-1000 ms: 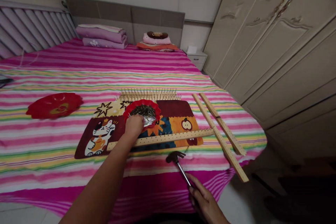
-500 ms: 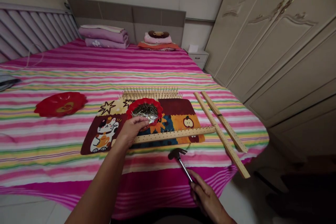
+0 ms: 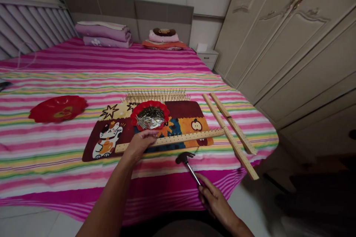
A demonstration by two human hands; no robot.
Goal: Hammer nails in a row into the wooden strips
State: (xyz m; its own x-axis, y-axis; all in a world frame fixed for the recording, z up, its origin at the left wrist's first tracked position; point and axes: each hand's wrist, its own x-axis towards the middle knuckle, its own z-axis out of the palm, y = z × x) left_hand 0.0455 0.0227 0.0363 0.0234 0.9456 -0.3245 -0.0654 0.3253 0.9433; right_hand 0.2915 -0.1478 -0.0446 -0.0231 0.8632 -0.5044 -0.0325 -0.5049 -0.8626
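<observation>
My right hand (image 3: 215, 198) is wrapped round the handle of a claw hammer (image 3: 193, 172), its dark head hanging low over the bed's near side. My left hand (image 3: 139, 143) is closed in a pinch just above a light wooden strip (image 3: 178, 139); whatever its fingertips hold is too small to make out. The strip has rows of holes, and several nails stand in its right part. Behind my left hand is a scalloped red bowl (image 3: 134, 119) full of loose nails (image 3: 151, 115). Bowl and strip lie on a patterned mat (image 3: 180, 109).
Wooden pieces bristling with upright nails (image 3: 155, 96) lie behind the mat. To the right are two long wooden strips (image 3: 236, 144), one touching the held strip's end. A red plate (image 3: 58, 109) lies left. Folded bedding (image 3: 104, 35) sits by the headboard; a wardrobe (image 3: 278, 52) stands right.
My left hand has drawn back from the nails in the bowl toward the wooden strip, fingers still pinched. My right hand keeps its hold on the hammer. The view has shifted slightly.
</observation>
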